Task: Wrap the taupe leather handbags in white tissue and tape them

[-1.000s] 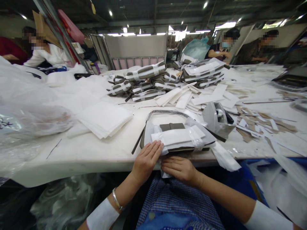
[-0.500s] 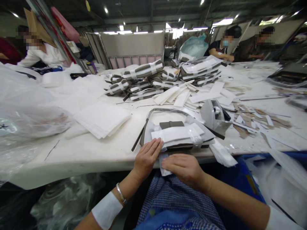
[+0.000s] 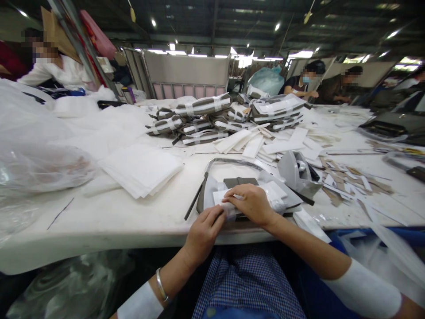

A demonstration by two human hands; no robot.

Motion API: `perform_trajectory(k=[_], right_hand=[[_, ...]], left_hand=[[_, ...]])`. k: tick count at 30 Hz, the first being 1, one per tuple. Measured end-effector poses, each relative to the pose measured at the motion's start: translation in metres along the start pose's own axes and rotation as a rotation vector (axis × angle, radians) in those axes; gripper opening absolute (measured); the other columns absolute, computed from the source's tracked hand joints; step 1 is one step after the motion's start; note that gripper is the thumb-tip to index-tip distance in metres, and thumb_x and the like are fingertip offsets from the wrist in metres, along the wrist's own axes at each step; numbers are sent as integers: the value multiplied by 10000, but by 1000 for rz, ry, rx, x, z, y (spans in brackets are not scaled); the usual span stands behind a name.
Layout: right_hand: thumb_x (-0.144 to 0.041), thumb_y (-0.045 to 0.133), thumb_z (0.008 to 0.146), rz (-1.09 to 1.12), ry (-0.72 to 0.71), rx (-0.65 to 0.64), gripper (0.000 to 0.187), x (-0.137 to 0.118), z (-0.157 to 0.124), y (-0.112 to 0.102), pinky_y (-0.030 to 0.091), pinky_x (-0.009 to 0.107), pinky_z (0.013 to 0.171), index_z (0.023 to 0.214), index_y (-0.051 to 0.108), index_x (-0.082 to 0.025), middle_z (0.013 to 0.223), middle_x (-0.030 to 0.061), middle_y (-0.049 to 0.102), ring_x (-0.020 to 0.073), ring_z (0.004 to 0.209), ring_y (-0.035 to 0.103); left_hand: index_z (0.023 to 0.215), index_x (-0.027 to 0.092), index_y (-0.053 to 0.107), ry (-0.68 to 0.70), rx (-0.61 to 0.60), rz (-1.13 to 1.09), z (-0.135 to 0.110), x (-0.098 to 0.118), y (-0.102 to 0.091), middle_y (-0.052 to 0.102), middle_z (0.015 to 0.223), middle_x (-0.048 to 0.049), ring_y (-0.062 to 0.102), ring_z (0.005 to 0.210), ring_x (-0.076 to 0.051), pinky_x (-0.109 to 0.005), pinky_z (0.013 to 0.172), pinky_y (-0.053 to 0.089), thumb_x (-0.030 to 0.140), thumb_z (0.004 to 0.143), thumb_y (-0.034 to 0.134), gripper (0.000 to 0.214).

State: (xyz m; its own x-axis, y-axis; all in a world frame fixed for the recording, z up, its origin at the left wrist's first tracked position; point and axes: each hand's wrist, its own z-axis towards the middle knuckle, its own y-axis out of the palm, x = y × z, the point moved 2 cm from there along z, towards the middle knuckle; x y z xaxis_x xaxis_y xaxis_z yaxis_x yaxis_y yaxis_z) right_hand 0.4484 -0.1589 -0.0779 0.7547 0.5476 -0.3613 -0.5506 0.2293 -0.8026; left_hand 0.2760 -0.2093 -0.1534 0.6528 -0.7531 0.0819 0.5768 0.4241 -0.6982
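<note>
An olive-grey handbag [image 3: 200, 204] lies at the table's front edge, its strap [image 3: 232, 161] looped out behind it. Across its front are a white foam strip [image 3: 219, 196] and clear wrapping, with tape on the right side. My right hand [image 3: 254, 204] reaches over the bag, thumb and fingertips pinched on a translucent white strip at the front. Close beside it, my left hand [image 3: 206, 232] has its fingers curled against the bag's lower front edge, touching the same strip. Part of the bag is hidden beneath my right hand.
Left of the bag lies a stack of white sheets [image 3: 139, 170]. A grey tape dispenser [image 3: 297, 170] stands at the right, near paper scraps [image 3: 345, 177]. Wrapped bags [image 3: 199, 119] are piled behind, with foam strips [image 3: 255, 144] before them. Co-workers [image 3: 307, 82] sit across the table.
My right hand has moved up from below the table edge onto the bag's front. The strip that hung over the edge no longer hangs there. My left hand's fingers have curled.
</note>
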Motion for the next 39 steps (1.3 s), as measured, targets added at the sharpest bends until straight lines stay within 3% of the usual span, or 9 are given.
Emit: perform_trajectory(k=[8, 15, 20, 24, 26, 28, 31, 35, 39], right_hand=[[-300, 744, 837, -27, 93, -271, 113, 13, 15, 14, 376, 286, 738, 798, 677, -217, 856, -2, 690, 180, 878, 597], [-328, 745, 818, -31, 181, -403, 167, 24, 34, 22, 313, 261, 607, 777, 633, -210, 793, -14, 651, 148, 715, 555], [-207, 709, 840, 46, 124, -256, 60, 25, 25, 16, 413, 261, 708, 879, 665, -197, 872, 13, 677, 149, 761, 591], [-224, 610, 914, 156, 82, 40, 101, 46, -3, -37, 476, 286, 864, 983, 682, -211, 990, 29, 709, 165, 883, 643], [-295, 592, 922, 99, 220, 234, 156, 74, -19, -79, 487, 319, 914, 1013, 689, -214, 1039, 47, 714, 194, 942, 655], [-321, 600, 906, 53, 478, 369, 212, 111, -34, -120, 466, 369, 990, 1060, 686, -203, 1109, 74, 705, 229, 1013, 651], [-304, 585, 912, 193, 897, 334, 227, 166, -47, -157, 435, 411, 1056, 1086, 667, -183, 1177, 102, 690, 249, 1082, 640], [-280, 526, 957, 430, 1107, 139, 253, 207, -44, -160, 560, 357, 887, 836, 676, -116, 933, 160, 743, 226, 846, 715], [-239, 520, 973, 628, 1232, 57, 244, 221, -33, -151, 598, 264, 710, 844, 656, -83, 817, 166, 736, 185, 714, 718]], left_hand=[[1259, 123, 565, 6, -23, -87, 4, -8, -5, 638, 1241, -117, 599, 1122, -214, -345, 1013, 520, 113, 961, 517, 303], [1338, 70, 511, -22, -121, 40, 14, -1, -5, 614, 1317, -137, 585, 1137, -257, -374, 1003, 537, 52, 901, 550, 439], [1321, 63, 514, -62, -145, 107, 21, 5, -7, 650, 1261, -128, 610, 1074, -254, -371, 962, 557, -15, 820, 567, 510], [1366, 78, 471, -65, -146, 84, 19, 0, -6, 644, 1271, -112, 593, 1102, -250, -366, 961, 557, -47, 773, 572, 614], [1383, 84, 453, -59, -140, 77, 17, -2, -5, 644, 1272, -102, 589, 1103, -250, -365, 954, 559, -52, 766, 567, 642], [1402, 100, 437, -54, -139, 77, 16, -2, -3, 634, 1292, -92, 582, 1115, -249, -365, 963, 549, -46, 777, 548, 652], [1405, 115, 440, -50, -119, 82, 16, -1, -3, 631, 1298, -86, 580, 1118, -254, -373, 967, 539, -24, 803, 512, 623], [1377, 122, 473, -42, -86, 88, 18, 1, -5, 651, 1264, -83, 591, 1094, -256, -371, 947, 541, -14, 811, 477, 582], [1368, 127, 481, -44, -79, 80, 18, 1, -4, 652, 1265, -80, 592, 1099, -248, -362, 951, 538, -7, 813, 479, 571]])
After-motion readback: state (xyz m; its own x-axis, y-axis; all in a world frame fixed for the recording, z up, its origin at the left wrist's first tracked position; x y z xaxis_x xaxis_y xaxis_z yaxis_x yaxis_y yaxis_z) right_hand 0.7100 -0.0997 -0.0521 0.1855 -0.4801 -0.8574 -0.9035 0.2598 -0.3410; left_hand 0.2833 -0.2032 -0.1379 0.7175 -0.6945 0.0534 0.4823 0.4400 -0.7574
